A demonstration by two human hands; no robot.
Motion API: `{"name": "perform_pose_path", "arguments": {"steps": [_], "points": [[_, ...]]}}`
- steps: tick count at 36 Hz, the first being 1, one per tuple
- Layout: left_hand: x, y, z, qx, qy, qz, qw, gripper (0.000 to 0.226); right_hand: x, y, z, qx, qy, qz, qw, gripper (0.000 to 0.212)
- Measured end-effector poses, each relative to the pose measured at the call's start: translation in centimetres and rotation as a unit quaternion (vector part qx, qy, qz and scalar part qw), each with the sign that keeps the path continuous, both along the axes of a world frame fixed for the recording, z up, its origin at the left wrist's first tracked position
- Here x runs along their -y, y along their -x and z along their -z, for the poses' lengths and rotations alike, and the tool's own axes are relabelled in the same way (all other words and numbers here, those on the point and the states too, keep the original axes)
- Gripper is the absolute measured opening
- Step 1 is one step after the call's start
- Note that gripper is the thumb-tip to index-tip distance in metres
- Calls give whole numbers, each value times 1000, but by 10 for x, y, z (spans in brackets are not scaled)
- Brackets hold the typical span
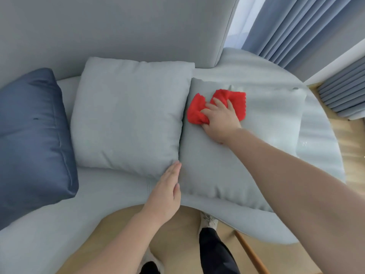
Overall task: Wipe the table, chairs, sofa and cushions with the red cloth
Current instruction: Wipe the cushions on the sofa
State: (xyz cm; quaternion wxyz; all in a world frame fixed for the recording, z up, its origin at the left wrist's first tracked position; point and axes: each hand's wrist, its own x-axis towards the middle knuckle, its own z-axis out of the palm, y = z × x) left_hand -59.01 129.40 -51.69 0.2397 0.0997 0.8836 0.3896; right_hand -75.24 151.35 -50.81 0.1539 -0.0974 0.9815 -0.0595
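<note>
A red cloth [238, 101] lies bunched on the far half of a light grey cushion [246, 155] that lies flat on the sofa seat [110, 194]. My right hand [221, 119] grips the cloth, fingers curled into its folds, and presses it onto the cushion. My left hand [166, 194] rests flat, fingers straight, against the near left edge of that cushion. A second light grey cushion [130, 115] lies to the left of it, touching it. At the far left lies a dark blue cushion [33, 135].
The grey sofa backrest [118, 28] rises behind the cushions. Grey-blue curtains [296, 30] hang at the upper right, with wooden floor [351, 145] below them. A wooden leg [250, 252] and my own feet show under the seat's front edge.
</note>
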Motion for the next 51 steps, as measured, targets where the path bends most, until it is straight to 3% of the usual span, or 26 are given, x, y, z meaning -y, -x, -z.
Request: {"name": "perform_pose_path", "arguments": {"steps": [9,15,24,29,33,36,39,42,45,51], "points": [[9,14,4,41,-31,-67,996,55,9,-85,-2,-35,49,-197,978,18],[5,17,5,44,-17,-67,997,53,2,-150,4,-6,96,-249,964,14],[-24,37,-3,45,15,-58,997,51,-11,-209,-10,31,86,-277,957,13],[-48,51,-2,105,39,-72,991,64,-58,-216,-34,-14,153,-141,978,17],[-63,59,1,96,39,-131,986,63,-105,-215,-41,-79,148,153,974,21],[-69,69,4,120,3,-180,976,72,-136,-198,-37,-12,82,380,921,18],[-73,87,8,153,-25,-196,968,95,-156,-172,-31,82,144,515,841,14],[-80,101,8,162,-48,-169,971,74,-167,-151,-21,137,233,560,783,10],[-90,100,1,147,-80,-158,973,60,-174,-142,-17,120,295,579,751,11],[-105,102,-54,93,-87,-151,980,42,-176,-140,-47,70,311,545,776,6]]}}
